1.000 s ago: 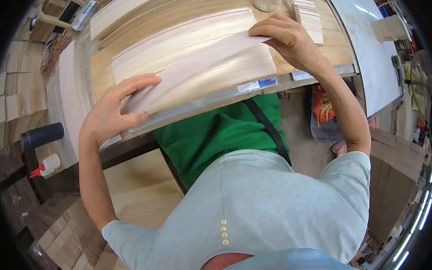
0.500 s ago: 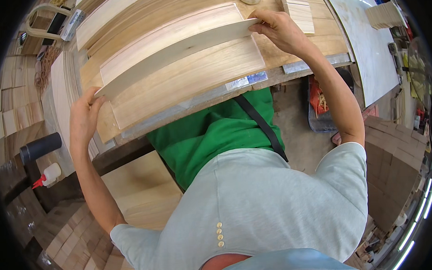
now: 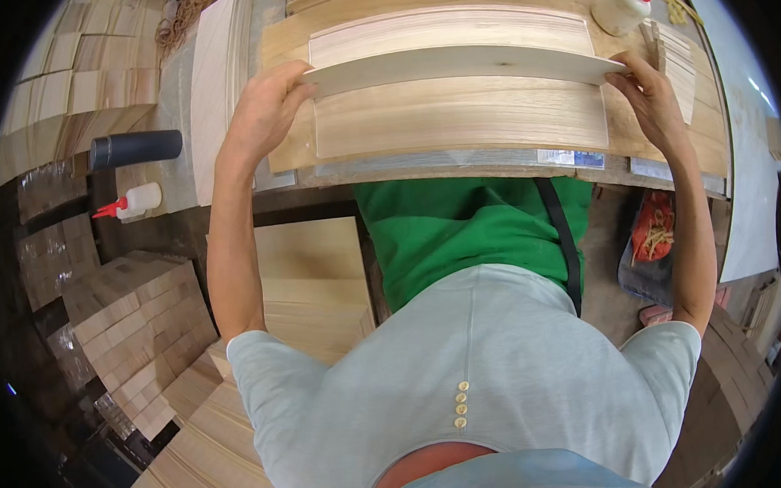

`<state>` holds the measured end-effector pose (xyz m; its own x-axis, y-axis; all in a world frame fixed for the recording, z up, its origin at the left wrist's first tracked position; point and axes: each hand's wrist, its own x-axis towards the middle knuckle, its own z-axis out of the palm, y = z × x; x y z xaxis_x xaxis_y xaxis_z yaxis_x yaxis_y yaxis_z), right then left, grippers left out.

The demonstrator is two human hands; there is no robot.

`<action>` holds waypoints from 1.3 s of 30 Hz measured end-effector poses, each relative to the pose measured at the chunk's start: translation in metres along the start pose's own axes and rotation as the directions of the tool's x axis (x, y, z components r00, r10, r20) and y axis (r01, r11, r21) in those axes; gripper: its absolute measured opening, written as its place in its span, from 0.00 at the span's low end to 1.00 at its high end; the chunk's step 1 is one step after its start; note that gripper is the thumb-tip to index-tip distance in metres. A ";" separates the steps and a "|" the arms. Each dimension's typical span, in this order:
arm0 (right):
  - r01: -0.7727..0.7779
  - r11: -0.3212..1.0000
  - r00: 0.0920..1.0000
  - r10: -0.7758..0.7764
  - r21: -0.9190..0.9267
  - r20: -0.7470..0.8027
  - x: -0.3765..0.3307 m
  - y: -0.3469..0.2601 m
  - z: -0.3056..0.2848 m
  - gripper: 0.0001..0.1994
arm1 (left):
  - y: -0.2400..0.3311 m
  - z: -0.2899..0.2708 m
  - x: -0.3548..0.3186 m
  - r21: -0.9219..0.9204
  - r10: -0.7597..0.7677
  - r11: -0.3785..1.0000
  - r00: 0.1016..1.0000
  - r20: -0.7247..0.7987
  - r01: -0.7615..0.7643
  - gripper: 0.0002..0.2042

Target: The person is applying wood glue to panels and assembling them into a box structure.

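- The thin pale wooden strip [image 3: 462, 65] spans the person's two hands above the pale wood sheets [image 3: 459, 119]; a second ago it showed a broader, slanting face, and now it runs nearly level across the view.
- The left hand [image 3: 274, 102], spread a second ago, now pinches the strip's left end between thumb and fingers; the right hand [image 3: 646, 89] has a similar pinching grip on the right end.
- The view has turned too (the bench edge slanted earlier and now lies almost straight).
- The strip hides a band of the sheets, and whether it touches them cannot be told; some fingertips are hidden behind its ends.
- Beneath the sheets, a larger wooden board [image 3: 285, 43] rests on the bench [image 3: 482, 170], with a red-capped bottle [image 3: 621, 10] near its far right corner, the cap's tip cut off.
- To the left are a dark cylinder [image 3: 135, 149] and another red-tipped bottle [image 3: 144, 197].
- Below stand stacked wood blocks [image 3: 144, 330]; the dark rim blurs the room's edges.
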<state>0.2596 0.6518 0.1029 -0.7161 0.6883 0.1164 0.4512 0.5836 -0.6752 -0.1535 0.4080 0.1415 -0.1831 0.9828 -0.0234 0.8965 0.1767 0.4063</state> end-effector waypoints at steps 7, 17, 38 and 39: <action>0.031 0.995 1.000 -0.031 -0.096 -0.002 -0.002 0.007 -0.001 0.14 | 0.068 0.014 0.021 0.223 0.267 0.944 0.959 -0.094 -0.241 0.19; -0.462 0.840 0.716 0.164 -0.284 -0.679 -0.060 0.093 -0.054 0.37 | 0.106 0.053 0.051 0.078 0.269 0.962 0.957 -0.105 -0.262 0.11; -0.341 0.928 0.813 0.370 0.148 -0.450 -0.088 -0.015 0.000 0.20 | 0.101 0.057 0.049 0.127 0.323 0.944 0.928 -0.187 -0.304 0.10; -0.324 0.937 0.824 0.347 0.130 -0.447 -0.087 -0.020 0.002 0.20 | 0.101 0.056 0.049 0.119 0.300 0.952 0.941 -0.159 -0.283 0.10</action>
<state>0.3119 0.5791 0.1050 -0.1953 0.9628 0.1870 0.5856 0.2674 -0.7653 -0.0490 0.4767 0.1299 0.0324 0.9690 0.2450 0.9530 -0.1039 0.2847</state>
